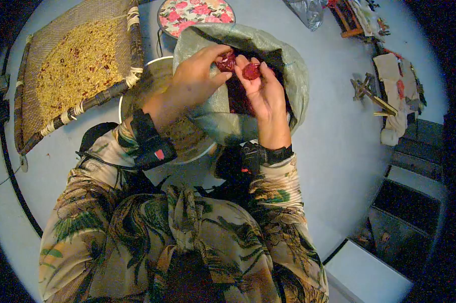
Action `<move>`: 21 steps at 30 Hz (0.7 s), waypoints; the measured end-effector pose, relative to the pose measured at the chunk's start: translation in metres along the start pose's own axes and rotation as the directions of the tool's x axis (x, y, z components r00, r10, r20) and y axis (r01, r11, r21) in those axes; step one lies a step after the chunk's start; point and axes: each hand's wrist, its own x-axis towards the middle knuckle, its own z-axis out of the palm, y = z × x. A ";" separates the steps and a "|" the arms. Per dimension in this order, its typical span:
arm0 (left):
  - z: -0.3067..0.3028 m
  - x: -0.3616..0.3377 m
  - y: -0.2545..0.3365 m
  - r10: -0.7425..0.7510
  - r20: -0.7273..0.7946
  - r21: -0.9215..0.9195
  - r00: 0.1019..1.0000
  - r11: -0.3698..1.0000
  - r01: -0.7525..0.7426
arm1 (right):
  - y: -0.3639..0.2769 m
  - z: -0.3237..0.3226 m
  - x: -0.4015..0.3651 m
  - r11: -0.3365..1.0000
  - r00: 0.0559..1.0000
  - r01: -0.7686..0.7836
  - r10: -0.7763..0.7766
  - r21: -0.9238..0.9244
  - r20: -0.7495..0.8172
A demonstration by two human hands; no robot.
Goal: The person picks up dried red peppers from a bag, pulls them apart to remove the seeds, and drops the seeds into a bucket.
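Both my hands are above the mouth of a pale green woven sack (296, 86), which holds a mass of dark red pieces (239, 96). Between the thumb and fingers of my left hand (200, 70) is a wrinkled, shiny dark red dried chili pepper (226, 61). My right hand (267, 96), palm turned up, pinches a rounder red dried chili piece (251, 71) in its fingertips. The two red pieces are close together but apart. Under my left forearm stands a wide round basin (208, 149), partly covered by the sack and my arm.
At the left lies a framed mesh screen (129, 45) spread with yellow seeds (79, 65) and red flecks. A flower-patterned round stool (196, 14) stands behind the sack. Cloths (389, 81), a small wooden frame (372, 96) and dark steps (410, 187) are at the right.
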 end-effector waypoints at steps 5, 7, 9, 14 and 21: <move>-0.004 -0.002 0.024 0.285 0.034 0.128 0.958 0.949 -0.287 | 0.010 -0.009 0.006 0.996 0.996 0.013 -0.005 -0.085 0.094; -0.006 -0.003 0.029 0.232 0.078 0.062 0.970 0.969 -0.237 | 0.014 -0.012 0.007 0.994 0.987 -0.022 0.039 -0.105 0.157; -0.008 -0.003 0.020 0.208 0.147 0.110 0.967 0.968 -0.225 | 0.016 -0.016 0.008 0.991 0.972 -0.047 0.075 -0.128 0.223; -0.009 -0.004 0.014 0.107 0.163 0.189 0.981 0.972 -0.137 | 0.019 -0.006 0.003 0.981 0.976 -0.095 0.126 -0.171 0.180; -0.004 -0.004 0.004 -0.187 0.101 -0.160 0.977 0.966 0.202 | 0.017 -0.001 -0.003 0.918 0.972 -0.115 0.183 -0.381 0.147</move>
